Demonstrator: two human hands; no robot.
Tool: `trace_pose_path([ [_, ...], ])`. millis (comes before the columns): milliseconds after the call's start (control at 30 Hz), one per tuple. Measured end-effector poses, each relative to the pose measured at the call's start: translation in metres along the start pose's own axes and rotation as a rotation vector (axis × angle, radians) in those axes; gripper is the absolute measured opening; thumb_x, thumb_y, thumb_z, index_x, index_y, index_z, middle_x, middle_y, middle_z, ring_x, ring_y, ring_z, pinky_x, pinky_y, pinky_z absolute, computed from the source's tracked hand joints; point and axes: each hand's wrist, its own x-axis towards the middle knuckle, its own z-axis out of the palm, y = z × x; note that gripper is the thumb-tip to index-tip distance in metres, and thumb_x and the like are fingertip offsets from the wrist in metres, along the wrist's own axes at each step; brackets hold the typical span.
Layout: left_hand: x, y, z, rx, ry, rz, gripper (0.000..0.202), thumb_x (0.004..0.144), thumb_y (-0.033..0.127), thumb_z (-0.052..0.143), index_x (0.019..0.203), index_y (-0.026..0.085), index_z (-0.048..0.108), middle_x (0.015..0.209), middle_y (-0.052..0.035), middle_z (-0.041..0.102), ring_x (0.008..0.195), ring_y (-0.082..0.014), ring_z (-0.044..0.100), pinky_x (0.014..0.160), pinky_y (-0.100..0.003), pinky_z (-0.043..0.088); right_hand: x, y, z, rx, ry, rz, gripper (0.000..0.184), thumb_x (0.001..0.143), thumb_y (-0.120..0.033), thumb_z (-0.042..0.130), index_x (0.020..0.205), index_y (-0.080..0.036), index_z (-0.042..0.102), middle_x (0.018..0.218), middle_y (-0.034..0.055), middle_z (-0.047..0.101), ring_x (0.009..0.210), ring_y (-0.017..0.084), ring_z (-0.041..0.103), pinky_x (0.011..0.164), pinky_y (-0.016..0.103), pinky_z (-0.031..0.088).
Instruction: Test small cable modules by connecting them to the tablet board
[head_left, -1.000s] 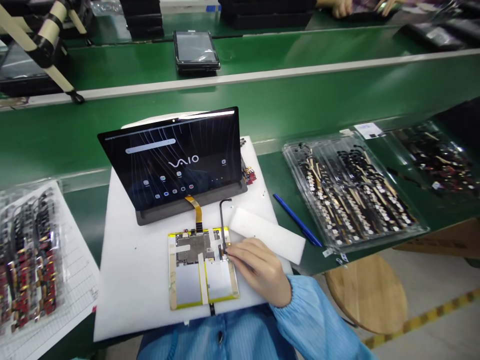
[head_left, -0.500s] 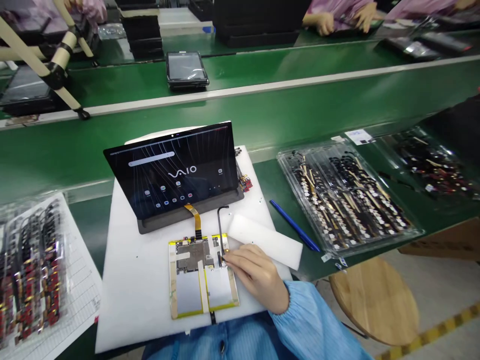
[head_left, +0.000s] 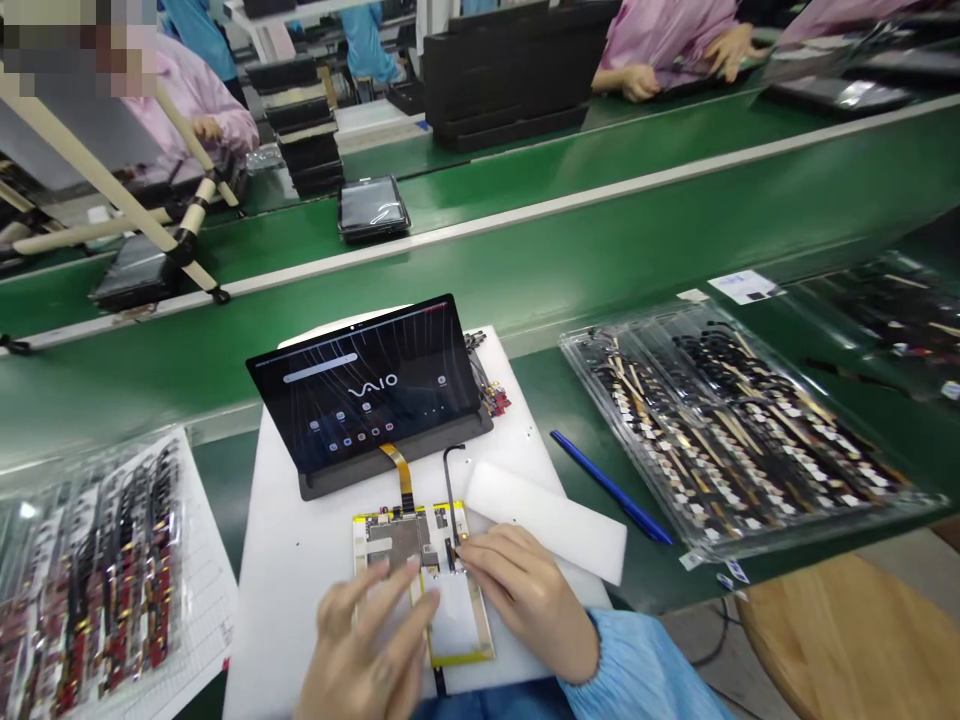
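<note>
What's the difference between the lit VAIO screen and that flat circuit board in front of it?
The VAIO screen stands tilted up, while the circuit board lies flat on a white foam sheet. The screen glows with app icons; the board shows bare metal shields and yellow edging. The right hand is at the board, not the screen. They share a gold ribbon cable running between them.

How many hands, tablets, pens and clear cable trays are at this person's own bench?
hands: 2 (left hand, right hand)
VAIO tablet: 1
blue pen: 1
clear trays of flex cables: 3
Total: 7
</note>
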Motion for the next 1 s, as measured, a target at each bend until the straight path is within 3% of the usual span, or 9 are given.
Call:
trace_pose_path([
  [100, 0.021, 0.0, 0.016, 0.056, 0.04, 0.006, 0.03, 0.091, 0.025, 0.045, 0.119, 0.022, 0.054, 0.119, -0.0095, 0.056, 0.112, -0.0254, 0.044, 0.087, -0.036, 0.036, -0.001, 0.0, 0.0, -0.004, -0.008, 0.008, 0.017, 0.087, -0.007, 0.042, 0.09, -0.017, 0.056, 0.083, 0.0012, 0.064, 0.072, 0.014, 0.055, 0.063, 0.029, 0.049],
  [233, 0.031, 0.004, 0.026, 0.107, 0.054, -0.005, 0.028, 0.092, 0.034, 0.042, 0.113, 0.025, 0.059, 0.118, -0.0087, 0.056, 0.111, -0.0258, 0.042, 0.087, -0.036, 0.029, -0.001, 0.0, 0.0, -0.003, -0.008, 0.007, 0.017, 0.087, -0.008, 0.042, 0.091, -0.017, 0.056, 0.082, 0.0012, 0.063, 0.071, 0.014, 0.053, 0.063, 0.029, 0.048],
  [633, 0.029, -0.003, 0.025, 0.157, -0.016, 0.055, 0.038, 0.082, 0.044, 0.055, 0.115, 0.026, 0.057, 0.122, -0.0096, 0.05, 0.113, -0.029, 0.038, 0.089, -0.038, 0.027, 0.01, -0.008, -0.005, -0.088, 0.004, -0.067, 0.023, 0.088, -0.008, 0.036, 0.091, -0.018, 0.056, 0.079, 0.0018, 0.064, 0.07, 0.014, 0.057, 0.063, 0.027, 0.05],
  [767, 0.022, -0.014, 0.02, 0.069, -0.072, 0.086, 0.05, 0.077, 0.033, 0.061, 0.125, 0.027, 0.05, 0.13, -0.0119, 0.041, 0.118, -0.0301, 0.036, 0.091, -0.039, 0.033, 0.012, -0.011, -0.018, -0.206, -0.036, -0.148, 0.025, 0.089, -0.011, 0.035, 0.102, -0.017, 0.056, 0.083, 0.0023, 0.065, 0.072, 0.015, 0.059, 0.064, 0.027, 0.05],
  [900, 0.035, -0.03, 0.008, 0.126, 0.021, -0.118, 0.048, 0.083, 0.02, 0.05, 0.131, 0.024, 0.044, 0.133, -0.0136, 0.038, 0.122, -0.0299, 0.037, 0.093, -0.041, 0.035, 0.004, 0.001, -0.036, -0.343, -0.01, -0.218, 0.033, 0.09, -0.019, 0.038, 0.122, -0.021, 0.048, 0.088, 0.0022, 0.065, 0.075, 0.018, 0.06, 0.066, 0.03, 0.048],
  [1000, 0.054, -0.044, 0.002, 0.303, 0.136, -0.231, 0.044, 0.087, 0.027, 0.048, 0.131, 0.021, 0.045, 0.132, -0.0165, 0.041, 0.12, -0.0318, 0.038, 0.09, -0.041, 0.035, -0.008, 0.02, -0.046, -0.567, 0.026, -0.174, 0.041, 0.09, -0.033, 0.037, 0.13, -0.021, 0.041, 0.1, 0.0056, 0.063, 0.086, 0.022, 0.059, 0.068, 0.034, 0.046],
])
